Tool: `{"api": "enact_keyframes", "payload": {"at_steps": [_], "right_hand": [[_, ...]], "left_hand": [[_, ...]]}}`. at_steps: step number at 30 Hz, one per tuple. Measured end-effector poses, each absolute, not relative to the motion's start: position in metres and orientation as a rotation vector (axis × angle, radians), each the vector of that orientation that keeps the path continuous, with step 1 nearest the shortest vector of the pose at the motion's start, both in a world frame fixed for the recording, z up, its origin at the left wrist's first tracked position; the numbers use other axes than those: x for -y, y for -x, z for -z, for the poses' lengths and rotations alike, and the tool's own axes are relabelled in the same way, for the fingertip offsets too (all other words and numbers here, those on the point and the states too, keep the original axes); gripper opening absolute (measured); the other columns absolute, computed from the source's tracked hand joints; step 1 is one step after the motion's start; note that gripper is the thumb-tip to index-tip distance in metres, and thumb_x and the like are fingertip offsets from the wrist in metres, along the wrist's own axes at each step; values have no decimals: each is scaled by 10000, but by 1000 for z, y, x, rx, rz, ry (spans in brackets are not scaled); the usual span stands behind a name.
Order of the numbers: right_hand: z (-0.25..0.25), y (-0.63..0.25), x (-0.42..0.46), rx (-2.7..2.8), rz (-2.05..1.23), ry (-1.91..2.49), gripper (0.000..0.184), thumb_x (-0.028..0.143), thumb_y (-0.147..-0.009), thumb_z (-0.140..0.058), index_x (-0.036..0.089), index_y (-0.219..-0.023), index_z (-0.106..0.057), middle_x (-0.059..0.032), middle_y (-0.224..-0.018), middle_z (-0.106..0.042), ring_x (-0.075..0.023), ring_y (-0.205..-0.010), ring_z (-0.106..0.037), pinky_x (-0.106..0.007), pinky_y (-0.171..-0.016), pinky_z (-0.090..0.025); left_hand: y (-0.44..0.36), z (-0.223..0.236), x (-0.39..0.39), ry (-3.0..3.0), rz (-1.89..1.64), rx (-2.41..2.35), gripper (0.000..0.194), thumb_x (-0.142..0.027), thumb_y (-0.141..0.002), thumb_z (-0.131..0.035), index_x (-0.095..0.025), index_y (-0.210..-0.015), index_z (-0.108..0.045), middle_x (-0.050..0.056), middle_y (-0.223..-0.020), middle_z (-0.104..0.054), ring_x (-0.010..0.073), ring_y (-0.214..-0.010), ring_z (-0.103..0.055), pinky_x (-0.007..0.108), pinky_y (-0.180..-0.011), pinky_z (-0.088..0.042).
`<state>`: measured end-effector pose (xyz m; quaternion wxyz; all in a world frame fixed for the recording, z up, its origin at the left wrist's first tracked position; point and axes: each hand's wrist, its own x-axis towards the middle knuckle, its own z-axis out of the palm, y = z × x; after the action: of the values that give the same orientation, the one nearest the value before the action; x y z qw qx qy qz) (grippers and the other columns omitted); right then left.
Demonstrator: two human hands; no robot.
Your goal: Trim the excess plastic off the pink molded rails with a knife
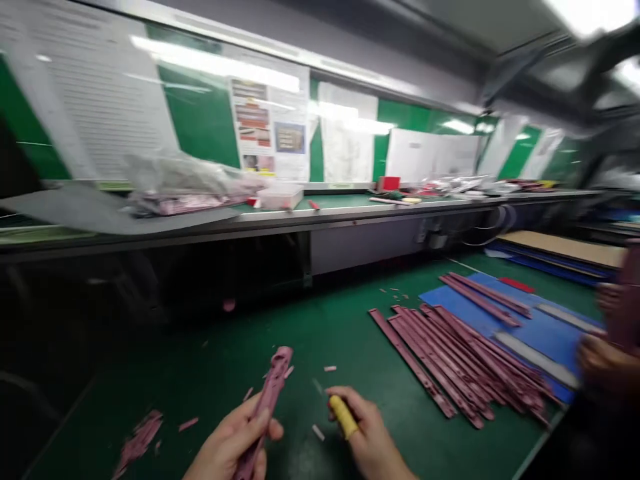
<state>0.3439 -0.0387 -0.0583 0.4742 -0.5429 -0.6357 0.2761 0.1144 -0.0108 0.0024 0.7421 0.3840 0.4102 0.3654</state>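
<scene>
My left hand (234, 443) is closed around a long pink plastic strip (270, 393) that points up and away from me over the green mat. My right hand (367, 437) is closed on a small yellow-handled tool (343, 415), held close to the strip's right side. Small pink offcuts (140, 440) lie scattered on the mat around both hands. A pile of several similar pink strips (450, 353) lies to the right, partly on a blue sheet (550, 333).
Another person's hands (607, 347) work at the right edge, blurred. A raised shelf (350, 210) crosses the back, carrying a clear bag of parts (175, 183), a small box (280, 197) and clutter. Cardboard sheets (565, 247) lie at the far right.
</scene>
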Motion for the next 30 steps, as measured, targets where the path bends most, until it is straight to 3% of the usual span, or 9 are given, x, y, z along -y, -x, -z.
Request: {"api": "enact_keyframes", "payload": {"at_steps": [4,7,15,20,23,30], "right_hand": [[1,-333,41,1665,-553,1265,192,318,-908,-536,241,-1046,-645,-24,-850,-651,-141,-722,-570,-233,-647,-437],[-25,-323,42,1795,-319,1270,192,305,-894,-572,261,-1050,-675,-22,-833,-642,-133,-701,-569,-234,-627,-422],[-21,-323,45,1880,-49,1337,248,304,-904,-553,279,-1116,-680,-40,-817,-649,-144,-690,-598,-254,-694,-473],[-21,-324,47,1906,15,1345,248,307,-914,-538,261,-1111,-682,-51,-807,-646,-152,-698,-600,-256,-687,-476],[-23,-326,47,1936,-6,1328,246,305,-916,-542,250,-1108,-685,-50,-784,-638,-144,-673,-580,-255,-675,-469],[-36,-336,48,2064,-201,1190,233,327,-909,-576,223,-1073,-706,-23,-696,-614,-123,-619,-517,-240,-608,-429]], "left_hand": [[-112,-19,22,-752,-750,-807,605,-362,-815,-680,-201,-1337,-420,11,-787,-631,42,-334,-446,135,-289,-360],[-111,-22,29,-733,-738,-804,588,-382,-804,-694,-206,-1312,-454,10,-786,-625,38,-346,-450,126,-296,-365],[-113,-16,31,-796,-705,-827,546,-450,-784,-700,-203,-1235,-514,15,-783,-642,35,-309,-439,141,-281,-339],[-117,-13,32,-856,-670,-815,337,-485,-827,-642,-164,-920,-604,-6,-659,-616,17,-273,-403,120,-276,-280],[-117,-12,33,-947,-641,-801,381,-518,-843,-604,-146,-763,-585,-20,-570,-571,9,-264,-389,106,-284,-263],[-113,-19,42,-1127,-706,-883,386,-511,-808,-645,-147,-936,-627,10,-751,-607,31,-381,-481,99,-314,-329]]}}
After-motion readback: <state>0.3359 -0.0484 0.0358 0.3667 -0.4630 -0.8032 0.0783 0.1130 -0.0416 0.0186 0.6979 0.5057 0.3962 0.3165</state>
